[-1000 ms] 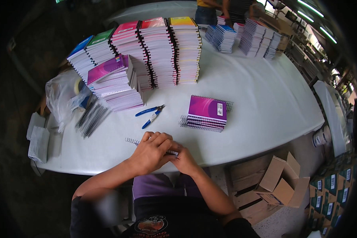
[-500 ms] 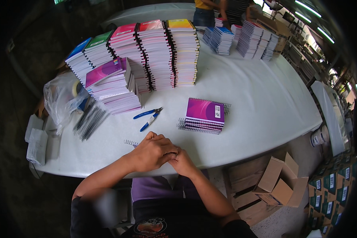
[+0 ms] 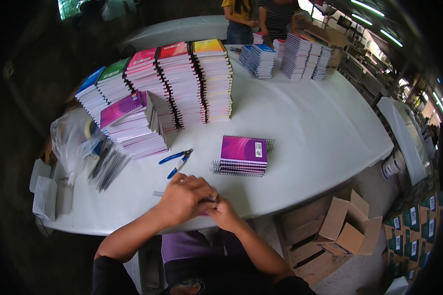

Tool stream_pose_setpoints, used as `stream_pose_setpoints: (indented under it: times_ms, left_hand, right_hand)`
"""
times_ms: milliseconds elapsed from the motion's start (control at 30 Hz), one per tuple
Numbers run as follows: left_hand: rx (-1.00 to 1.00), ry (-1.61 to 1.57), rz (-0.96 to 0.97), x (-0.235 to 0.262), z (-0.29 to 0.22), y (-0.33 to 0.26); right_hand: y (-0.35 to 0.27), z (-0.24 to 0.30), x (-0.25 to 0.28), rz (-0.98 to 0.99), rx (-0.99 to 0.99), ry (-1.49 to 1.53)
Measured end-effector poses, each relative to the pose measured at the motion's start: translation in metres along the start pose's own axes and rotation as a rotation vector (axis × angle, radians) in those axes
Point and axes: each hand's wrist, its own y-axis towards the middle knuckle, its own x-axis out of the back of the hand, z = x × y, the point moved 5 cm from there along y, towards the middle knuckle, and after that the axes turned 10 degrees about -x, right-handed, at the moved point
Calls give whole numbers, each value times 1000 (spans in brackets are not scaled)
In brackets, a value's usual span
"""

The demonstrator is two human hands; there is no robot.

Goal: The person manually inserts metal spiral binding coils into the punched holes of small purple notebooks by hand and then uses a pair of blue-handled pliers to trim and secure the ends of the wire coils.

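At the near edge of the white table (image 3: 305, 123), both hands meet over a wire spiral binding (image 3: 158, 193), of which only a short end shows, sticking out to the left of the knuckles. The left hand (image 3: 184, 199) lies on top with its fingers curled down over the work, closed around it. The right hand (image 3: 222, 212) comes in from below and pinches at the same spot, fingers bent tight; what exactly sits under the palms is hidden.

Just beyond the hands, toward the middle of the table, lie blue-handled pliers (image 3: 176, 160), slightly spread. To their right sits a short stack of purple spiral notebooks (image 3: 243, 155), its wire coils showing along the front and right sides. Near the left edge a loose bundle of dark spiral wires (image 3: 107, 167) lies beside a clear plastic bag (image 3: 74, 137). Behind these, tall piles of notebooks (image 3: 182, 83) with blue, green, pink, red and yellow covers run toward the far edge, with a lower leaning pile of purple-covered notebooks (image 3: 130, 125) in front. More notebook stacks (image 3: 290, 56) stand at the far corner, where other people (image 3: 256, 17) are standing. Open cardboard boxes (image 3: 339, 231) sit on the floor to the right.
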Motion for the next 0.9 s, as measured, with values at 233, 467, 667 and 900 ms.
stream_pose_setpoints:
  times_ms: [233, 467, 667, 900]
  left_hand:
    - [-88, 52, -555, 4, 32, 62]
    - [170, -154, -805, -97, 59, 49]
    - [745, -814, -936, -144, 85, 51]
    - [557, -428, -1158, -74, 74, 45]
  right_hand:
    - [22, 42, 135, -581, 386, -208]
    - [43, -25, 149, -615, 178, 5]
    - [41, -36, 127, -917, 104, -52]
    - [31, -29, 136, -984, 148, -226]
